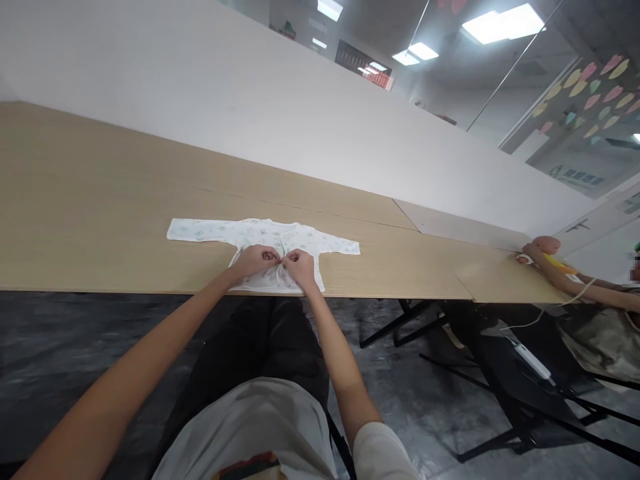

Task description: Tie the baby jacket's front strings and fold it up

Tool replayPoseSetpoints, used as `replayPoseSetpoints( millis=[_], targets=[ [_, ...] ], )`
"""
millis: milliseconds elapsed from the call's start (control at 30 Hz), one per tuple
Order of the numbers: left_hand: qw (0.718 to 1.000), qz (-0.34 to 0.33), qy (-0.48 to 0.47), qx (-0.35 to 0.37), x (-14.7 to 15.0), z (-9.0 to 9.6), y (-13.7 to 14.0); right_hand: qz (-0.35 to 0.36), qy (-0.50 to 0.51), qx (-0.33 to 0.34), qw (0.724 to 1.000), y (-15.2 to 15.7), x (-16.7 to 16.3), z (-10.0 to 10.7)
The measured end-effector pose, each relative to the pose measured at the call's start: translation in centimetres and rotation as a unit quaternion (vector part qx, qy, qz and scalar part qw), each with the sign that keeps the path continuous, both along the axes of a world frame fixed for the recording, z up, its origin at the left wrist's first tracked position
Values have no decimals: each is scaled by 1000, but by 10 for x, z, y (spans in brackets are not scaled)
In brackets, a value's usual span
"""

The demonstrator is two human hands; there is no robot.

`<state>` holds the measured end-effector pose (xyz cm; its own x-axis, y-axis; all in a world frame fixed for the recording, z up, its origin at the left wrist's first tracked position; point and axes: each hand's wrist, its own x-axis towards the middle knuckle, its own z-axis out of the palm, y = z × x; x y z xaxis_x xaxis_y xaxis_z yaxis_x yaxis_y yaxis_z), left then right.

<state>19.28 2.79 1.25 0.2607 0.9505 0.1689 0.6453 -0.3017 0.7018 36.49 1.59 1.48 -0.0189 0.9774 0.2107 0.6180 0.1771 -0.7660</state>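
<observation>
A small white baby shirt (260,231) with a faint print lies flat on the table, its long sleeves spread to both sides. My left hand (256,261) rests on the shirt's front, fingers pinched at the middle opening. Right beside it, my right hand (299,265) pinches the cloth at the same front edge, the fingertips of both hands almost touching. Whatever small fastening may sit between the fingers is hidden. The lower hem lies close to the table's front edge.
The long wooden table (100,200) runs along a white partition wall (200,87). At the far right a co-worker's hand (534,253) is by a doll (546,245). Black folding chairs (520,380) and a white power strip (534,363) are below on the right.
</observation>
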Motion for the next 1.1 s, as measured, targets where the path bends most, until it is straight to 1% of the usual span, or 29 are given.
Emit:
replayPoseSetpoints(
  millis=[167, 300, 367, 433, 500, 567, 600, 700, 800, 967, 1100],
  targets=[
    [1000, -6, 18, -5, -2, -2, 5, -16, 20, -9, 1000, 0, 1, 0],
    [999, -9, 36, -10, -7, 7, 16, -13, 26, -29, 999, 10, 7, 6],
    [997, 21, 77, 4, -7, 14, 25, -10, 5, -39, 999, 24, 9, 14],
    [989, 73, 131, 11, -5, 19, 38, -9, -24, -34, 999, 43, 9, 24],
    [978, 132, 163, -2, 1, 21, 54, -10, -46, -23, 999, 66, 4, 31],
    [974, 171, 149, -21, 10, 20, 69, -3, -58, -25, 998, 87, -4, 34],
    [976, 177, 128, -26, 14, 19, 75, 4, -63, -30, 998, 95, -8, 33],
    [985, 159, 66, -17, 24, 13, 87, 12, -63, -46, 997, 109, -19, 24],
    [987, 152, 43, -1, 25, 7, 89, 7, -46, -47, 998, 110, -22, 17],
    [984, 171, 35, 24, 22, -1, 85, 34, -44, -37, 998, 103, -24, 14],
    [982, 180, 41, 51, 23, -6, 81, 12, -60, -18, 998, 99, -29, 9]
  ],
)
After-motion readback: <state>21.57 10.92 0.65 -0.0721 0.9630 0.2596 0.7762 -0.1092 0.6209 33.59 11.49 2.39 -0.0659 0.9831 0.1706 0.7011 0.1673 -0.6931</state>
